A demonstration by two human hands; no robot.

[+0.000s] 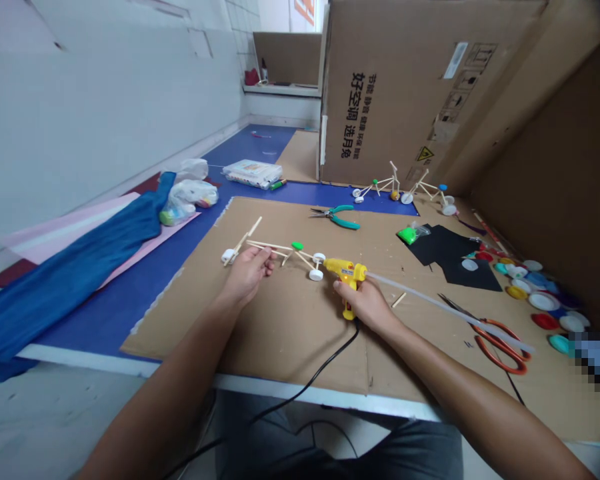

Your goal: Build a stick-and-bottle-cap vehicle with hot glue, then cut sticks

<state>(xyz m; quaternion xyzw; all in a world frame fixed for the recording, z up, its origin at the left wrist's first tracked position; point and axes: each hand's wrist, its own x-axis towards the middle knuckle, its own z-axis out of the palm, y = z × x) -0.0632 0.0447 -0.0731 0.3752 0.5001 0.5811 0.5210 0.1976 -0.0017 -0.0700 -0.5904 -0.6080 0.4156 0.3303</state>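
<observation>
My right hand is closed round a yellow hot glue gun with a long clear glue stick trailing from its back. The nozzle points left at a small stick model with white cap wheels and a green cap. My left hand pinches one of that model's sticks, holding it down on the cardboard sheet.
Teal pliers, orange scissors, black paper, a green piece and several coloured bottle caps lie to the right. Two finished stick models stand before a big cardboard box. Blue cloth and plastic bags lie left.
</observation>
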